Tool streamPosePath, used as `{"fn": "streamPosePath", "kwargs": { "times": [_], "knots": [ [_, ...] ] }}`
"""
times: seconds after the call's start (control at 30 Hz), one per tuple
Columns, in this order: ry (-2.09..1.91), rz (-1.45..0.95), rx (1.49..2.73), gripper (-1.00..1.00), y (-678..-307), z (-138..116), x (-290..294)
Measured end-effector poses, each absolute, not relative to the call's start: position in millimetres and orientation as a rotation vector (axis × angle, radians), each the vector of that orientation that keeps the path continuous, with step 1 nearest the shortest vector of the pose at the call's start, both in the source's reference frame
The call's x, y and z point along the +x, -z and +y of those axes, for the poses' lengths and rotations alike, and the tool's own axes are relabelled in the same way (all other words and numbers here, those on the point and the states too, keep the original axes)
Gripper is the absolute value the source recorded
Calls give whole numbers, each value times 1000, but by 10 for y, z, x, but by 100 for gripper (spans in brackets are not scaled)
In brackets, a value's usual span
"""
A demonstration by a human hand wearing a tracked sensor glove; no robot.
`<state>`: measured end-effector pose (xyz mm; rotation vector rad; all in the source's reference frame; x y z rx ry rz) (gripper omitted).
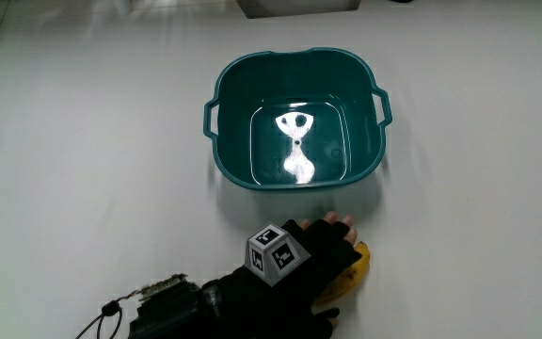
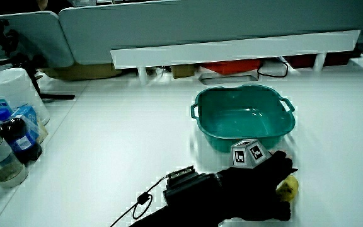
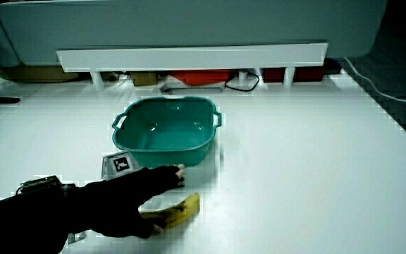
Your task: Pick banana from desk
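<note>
A yellow banana lies on the white desk, nearer to the person than the teal basin. The gloved hand rests over the banana, covering most of it, and only one end sticks out past the palm. The fingers stretch flat toward the basin wall, not curled around the fruit. Both side views show the banana flat on the desk under the hand, with the thumb at its nearer side. The patterned cube sits on the back of the hand.
The basin holds nothing and has two small handles. A white tub and several bottles stand at the table's edge in a side view. A low white partition runs along the desk.
</note>
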<state>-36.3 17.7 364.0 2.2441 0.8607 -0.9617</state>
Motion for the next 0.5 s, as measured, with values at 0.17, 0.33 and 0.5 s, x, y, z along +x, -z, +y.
{"fn": "streamPosePath", "kwargs": {
  "times": [0.17,0.33,0.5],
  "knots": [
    [966,811,2264,100,-3592,28,-431],
    [862,793,2376,100,-3559,-182,-497],
    [854,699,2410,100,-3612,-419,-544]
  ]
}}
